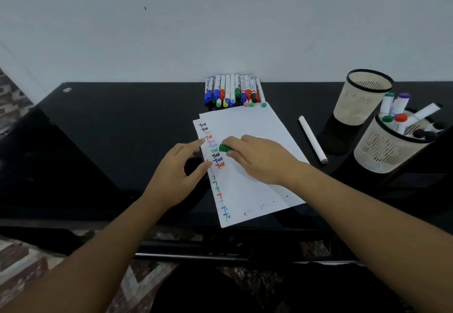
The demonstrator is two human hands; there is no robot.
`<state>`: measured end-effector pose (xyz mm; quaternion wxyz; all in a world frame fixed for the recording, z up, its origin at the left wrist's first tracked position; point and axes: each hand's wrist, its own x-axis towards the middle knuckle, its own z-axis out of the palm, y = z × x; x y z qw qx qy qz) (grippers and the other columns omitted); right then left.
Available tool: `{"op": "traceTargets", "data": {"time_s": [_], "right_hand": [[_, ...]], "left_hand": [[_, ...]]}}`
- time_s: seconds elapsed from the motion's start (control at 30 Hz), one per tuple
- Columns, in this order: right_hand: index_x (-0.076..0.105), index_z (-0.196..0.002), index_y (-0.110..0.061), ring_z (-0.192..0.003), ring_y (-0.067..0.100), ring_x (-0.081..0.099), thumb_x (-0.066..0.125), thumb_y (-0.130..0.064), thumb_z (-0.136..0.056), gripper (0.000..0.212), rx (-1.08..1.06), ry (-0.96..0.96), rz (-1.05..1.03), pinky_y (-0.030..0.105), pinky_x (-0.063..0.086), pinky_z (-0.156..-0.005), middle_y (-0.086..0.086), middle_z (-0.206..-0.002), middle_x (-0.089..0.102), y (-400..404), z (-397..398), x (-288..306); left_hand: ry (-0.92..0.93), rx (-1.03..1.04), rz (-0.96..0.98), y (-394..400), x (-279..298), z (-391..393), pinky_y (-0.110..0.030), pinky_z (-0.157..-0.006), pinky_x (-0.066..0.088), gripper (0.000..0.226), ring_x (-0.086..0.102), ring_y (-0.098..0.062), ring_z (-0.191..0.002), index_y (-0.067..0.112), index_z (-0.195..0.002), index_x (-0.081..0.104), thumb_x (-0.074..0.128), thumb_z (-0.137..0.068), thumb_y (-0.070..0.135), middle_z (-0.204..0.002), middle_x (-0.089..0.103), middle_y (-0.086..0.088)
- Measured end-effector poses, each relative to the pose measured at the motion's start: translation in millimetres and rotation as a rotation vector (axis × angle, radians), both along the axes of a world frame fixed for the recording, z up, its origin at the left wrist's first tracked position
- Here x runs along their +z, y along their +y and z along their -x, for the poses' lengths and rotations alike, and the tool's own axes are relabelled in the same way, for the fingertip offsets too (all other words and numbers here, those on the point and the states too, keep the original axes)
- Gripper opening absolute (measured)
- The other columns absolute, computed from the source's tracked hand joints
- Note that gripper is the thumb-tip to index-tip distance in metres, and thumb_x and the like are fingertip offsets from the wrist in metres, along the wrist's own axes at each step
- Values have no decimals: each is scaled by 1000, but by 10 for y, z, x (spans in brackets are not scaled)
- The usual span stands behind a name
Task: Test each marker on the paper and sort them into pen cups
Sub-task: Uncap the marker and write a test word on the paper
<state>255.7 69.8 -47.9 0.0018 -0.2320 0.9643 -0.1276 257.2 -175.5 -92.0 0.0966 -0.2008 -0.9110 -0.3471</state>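
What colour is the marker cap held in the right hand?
Green: the cap shows at the right hand's fingertips, head view.

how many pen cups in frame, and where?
2. Far pen cup stands at the desk's back right and looks empty, though its bottom is hidden. Near pen cup is just right of and in front of it, holding several markers.

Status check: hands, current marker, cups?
Right hand pinching green marker over paper. Left hand open at paper's edge. Near cup holds markers; far cup looks empty. Nothing blocking.
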Motion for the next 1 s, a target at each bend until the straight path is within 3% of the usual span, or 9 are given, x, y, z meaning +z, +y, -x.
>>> {"op": "traceTargets", "data": {"time_s": [0.1, 0.27, 0.47, 0.73, 0.87, 1.0], "right_hand": [[46, -138, -37, -84, 18, 61, 26, -51, -110, 36, 7, 48, -58, 39, 52, -68, -4, -95, 60, -43, -24, -36], [50, -124, -36, -69, 16, 58, 24, -55, -109, 35, -3, 150, -202, 29, 34, -51, -8, -82, 62, -124, -72, -85], [48, -129, -38, -65, 13, 56, 22, -58, -108, 39, 16, 162, -218, 28, 35, -51, -9, -80, 62, -206, -89, -84], [50, -123, -30, -65, 13, 52, 26, -57, -108, 40, -22, 161, -222, 29, 31, -52, -11, -82, 57, -220, -75, -68], [50, -117, -24, -74, 14, 55, 28, -48, -110, 33, 13, 95, -115, 36, 42, -62, -7, -90, 59, -225, -58, -84], [52, -114, -29, -71, 13, 54, 27, -48, -110, 31, 54, 136, -174, 29, 30, -54, -9, -86, 58, -219, -42, -52]], "left_hand": [[47, -29, 82, 4, -37, -71, -30, -88, 53, 55, 55, -3, -107, 28, -146, 51, 61, -96, 50, -115, 59, 16], [116, -61, 158, 37, -37, -90, -32, -78, 52, 51, 53, -5, -96, 24, -144, 55, 53, -99, 50, -106, 61, 14], [220, -95, 157, 21, -58, -80, -38, -74, 53, 36, 55, -14, -95, 17, -137, 62, 56, -104, 31, -107, 66, 5], [278, -90, 153, 11, -86, -62, -38, -74, 53, 34, 56, -16, -95, 13, -133, 64, 62, -102, 25, -108, 67, 2], [246, -65, 149, -7, -82, -53, -35, -76, 52, 38, 55, -13, -96, 16, -137, 62, 60, -102, 31, -107, 66, 5], [251, -65, 156, -4, -74, -53, -34, -75, 52, 40, 54, -13, -95, 16, -139, 60, 60, -102, 31, -106, 66, 6]]}}
